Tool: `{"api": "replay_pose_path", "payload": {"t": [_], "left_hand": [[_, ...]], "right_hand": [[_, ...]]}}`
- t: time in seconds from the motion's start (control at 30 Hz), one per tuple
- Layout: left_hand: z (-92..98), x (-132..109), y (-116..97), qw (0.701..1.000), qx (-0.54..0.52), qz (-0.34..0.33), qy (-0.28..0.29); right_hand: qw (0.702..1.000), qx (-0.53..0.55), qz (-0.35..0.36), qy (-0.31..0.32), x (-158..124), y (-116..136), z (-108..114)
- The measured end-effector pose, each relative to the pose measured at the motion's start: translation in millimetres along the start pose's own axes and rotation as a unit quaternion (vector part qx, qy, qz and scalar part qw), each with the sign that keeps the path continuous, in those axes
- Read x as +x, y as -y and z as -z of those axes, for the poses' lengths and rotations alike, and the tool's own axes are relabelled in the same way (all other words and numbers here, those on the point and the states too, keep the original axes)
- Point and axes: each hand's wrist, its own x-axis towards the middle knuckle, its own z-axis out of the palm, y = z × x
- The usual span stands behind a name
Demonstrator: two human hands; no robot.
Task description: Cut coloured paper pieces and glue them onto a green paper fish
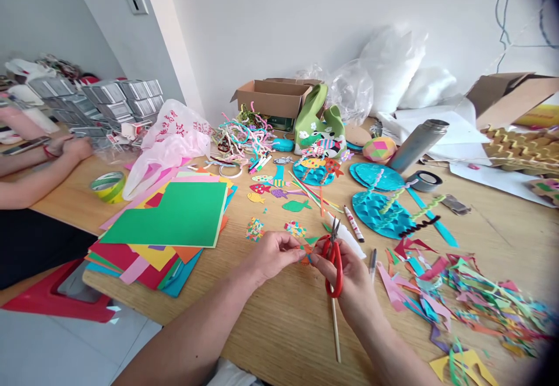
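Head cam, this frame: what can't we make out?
- paper piece between left hand and right hand: head view, fingers mostly cover it, shape unclear.
- red scissors: head view, blades too small to tell open or closed.
- co-worker's hands: head view, blurred near left edge; contents unclear.
- paper scraps: head view, dark lens corner hides the far right.

Left hand [271,255] and right hand [351,284] bare, no gloves. Both arms [196,333] bare from wrist to frame edge. Pale grey-white fabric [233,375] shows at bottom edge between them; whether it is clothing, unclear.
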Motion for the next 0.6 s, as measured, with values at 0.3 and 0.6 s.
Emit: {"api": "replay_pose_path", "payload": {"t": [0.3, 0.6], "left_hand": [[-0.5, -1.1, -2.3, 0.999, 0.041, 0.014, 0.005], [5.3, 2.9, 2.0, 0.998, 0.049, 0.021, -0.027]], "right_hand": [[1.0, 0.018, -0.019, 0.0, 4.1, -5.7, -0.4], [0.999, 0.01, -0.031, -0.029, 4.7, -2.4, -1.2]]}}
